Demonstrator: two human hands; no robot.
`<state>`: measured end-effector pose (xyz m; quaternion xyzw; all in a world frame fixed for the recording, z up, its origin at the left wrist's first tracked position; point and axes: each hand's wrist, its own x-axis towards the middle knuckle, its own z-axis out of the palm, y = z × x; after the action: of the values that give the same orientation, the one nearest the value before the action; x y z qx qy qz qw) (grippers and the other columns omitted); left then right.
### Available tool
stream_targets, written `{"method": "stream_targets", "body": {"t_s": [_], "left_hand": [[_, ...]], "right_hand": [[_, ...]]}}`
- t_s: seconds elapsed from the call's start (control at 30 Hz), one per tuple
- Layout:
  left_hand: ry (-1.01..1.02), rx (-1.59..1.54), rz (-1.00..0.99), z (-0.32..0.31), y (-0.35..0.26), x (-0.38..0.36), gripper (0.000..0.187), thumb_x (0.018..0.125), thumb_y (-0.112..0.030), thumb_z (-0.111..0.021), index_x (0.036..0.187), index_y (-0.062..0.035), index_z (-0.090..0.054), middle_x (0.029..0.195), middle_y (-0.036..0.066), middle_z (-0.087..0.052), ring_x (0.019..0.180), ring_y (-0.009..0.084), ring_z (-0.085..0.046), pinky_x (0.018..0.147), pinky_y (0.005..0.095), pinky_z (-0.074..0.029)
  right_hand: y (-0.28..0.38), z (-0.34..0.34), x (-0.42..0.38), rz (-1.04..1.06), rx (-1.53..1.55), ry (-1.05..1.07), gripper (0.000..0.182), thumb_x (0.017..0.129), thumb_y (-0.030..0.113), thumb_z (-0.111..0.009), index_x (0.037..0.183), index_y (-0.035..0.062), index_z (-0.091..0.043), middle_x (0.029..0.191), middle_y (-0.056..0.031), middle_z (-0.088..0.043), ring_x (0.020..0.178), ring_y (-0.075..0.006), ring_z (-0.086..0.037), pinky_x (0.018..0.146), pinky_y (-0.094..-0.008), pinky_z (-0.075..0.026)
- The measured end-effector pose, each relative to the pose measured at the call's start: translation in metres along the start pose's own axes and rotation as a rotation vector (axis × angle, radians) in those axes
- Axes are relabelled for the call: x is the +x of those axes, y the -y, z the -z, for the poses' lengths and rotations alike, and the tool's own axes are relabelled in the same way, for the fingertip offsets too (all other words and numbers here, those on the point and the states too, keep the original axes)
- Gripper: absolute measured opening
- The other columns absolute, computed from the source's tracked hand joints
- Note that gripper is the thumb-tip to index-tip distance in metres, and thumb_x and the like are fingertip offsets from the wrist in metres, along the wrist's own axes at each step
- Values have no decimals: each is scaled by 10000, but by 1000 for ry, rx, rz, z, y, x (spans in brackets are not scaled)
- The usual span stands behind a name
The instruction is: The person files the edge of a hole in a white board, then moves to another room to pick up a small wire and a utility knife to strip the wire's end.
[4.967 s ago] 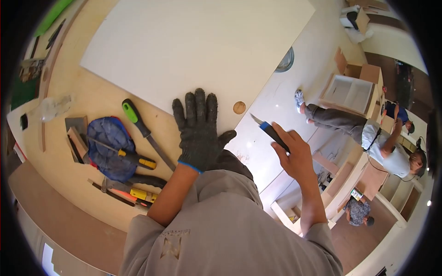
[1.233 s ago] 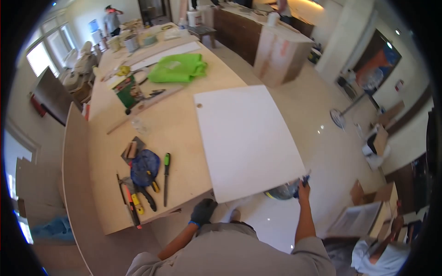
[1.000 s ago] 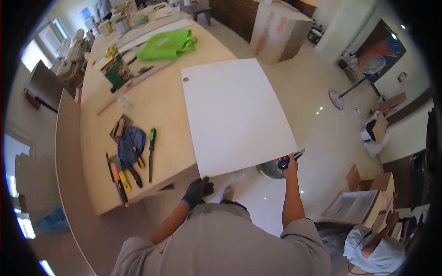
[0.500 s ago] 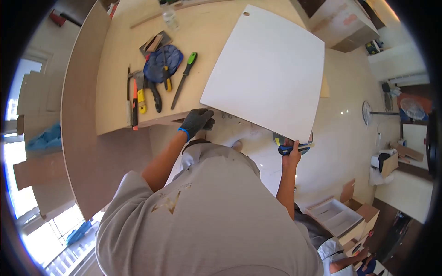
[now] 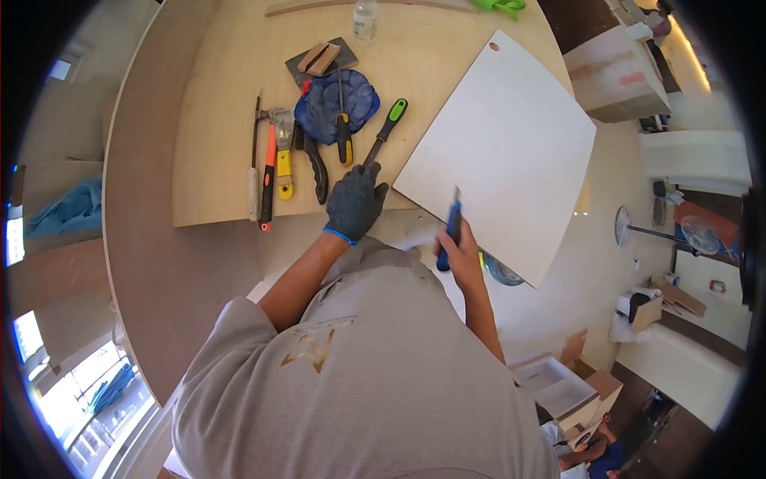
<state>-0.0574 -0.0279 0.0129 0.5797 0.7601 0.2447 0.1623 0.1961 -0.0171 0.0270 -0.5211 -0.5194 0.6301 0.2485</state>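
My left hand (image 5: 355, 201), in a dark glove with a blue cuff, reaches over the table's front edge. Its slightly parted fingers cover the lower blade of a green-handled file (image 5: 392, 120); whether they grip it is unclear. My bare right hand (image 5: 461, 254) is wrapped round a blue utility knife (image 5: 453, 225), its tip pointing up over the near edge of a white panel (image 5: 507, 152). That panel lies at an angle on the table's right side and overhangs the front; a small round hole shows near its top corner.
On the wooden table (image 5: 215, 88) lie a blue cap (image 5: 323, 112) with a screwdriver, a yellow-handled scraper (image 5: 285, 176), an orange-handled tool (image 5: 269, 180) and a clear bottle (image 5: 365, 22). A tall board (image 5: 140, 199) stands left. A fan and another person are at right.
My left hand has moved forward onto the file's lower end. My right hand has left the panel's lower corner and moved left with the knife, now pointing upward. The view has shifted left.
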Motion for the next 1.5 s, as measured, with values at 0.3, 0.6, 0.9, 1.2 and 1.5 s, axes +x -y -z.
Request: {"method": "stream_targets", "body": {"t_s": [0.3, 0.6, 0.9, 1.2, 1.5], "left_hand": [[32, 260, -44, -30, 15, 76, 532, 887, -191, -620, 1369, 8, -512, 1033, 193, -643, 756, 307, -719, 618, 429, -575], [66, -31, 98, -12, 15, 95, 223, 827, -179, -609, 960, -1, -628, 909, 231, -697, 845, 372, -705, 762, 465, -557], [-182, -585, 418, 81, 57, 9, 267, 917, -208, -637, 1103, -18, -649, 757, 80, -635, 663, 150, -608, 604, 320, -505], [-553, -962, 702, 127, 75, -52, 454, 963, -234, -642, 1347, 2, -587, 755, 16, -615, 568, 84, -566, 494, 250, -457], [-711, -986, 668, 147, 112, -69, 489, 976, -225, -629, 1391, 17, -544, 858, 24, -624, 585, 74, -536, 528, 242, -434]], "right_hand": [[44, -48, 100, -35, -12, 0, 607, 958, 116, -602, 1500, 22, -346, 948, -73, -643, 729, -136, -646, 590, -272, -501], [39, -76, 141, -9, -61, 58, 838, 926, 60, -602, 1597, 32, -101, 1042, -103, -631, 839, -176, -667, 661, -289, -521], [57, -120, 188, 83, -42, 325, 750, 954, 82, -565, 1590, 72, -168, 1180, -133, -623, 914, -208, -693, 677, -308, -556], [58, -137, 227, -143, 424, 669, 298, 1048, 257, -529, 1287, 85, -483, 983, -113, -649, 700, -196, -661, 544, -328, -533], [56, -148, 200, -117, 387, 512, 228, 1050, 273, -525, 1177, 84, -507, 877, -83, -620, 582, -179, -576, 520, -327, -470]]}}
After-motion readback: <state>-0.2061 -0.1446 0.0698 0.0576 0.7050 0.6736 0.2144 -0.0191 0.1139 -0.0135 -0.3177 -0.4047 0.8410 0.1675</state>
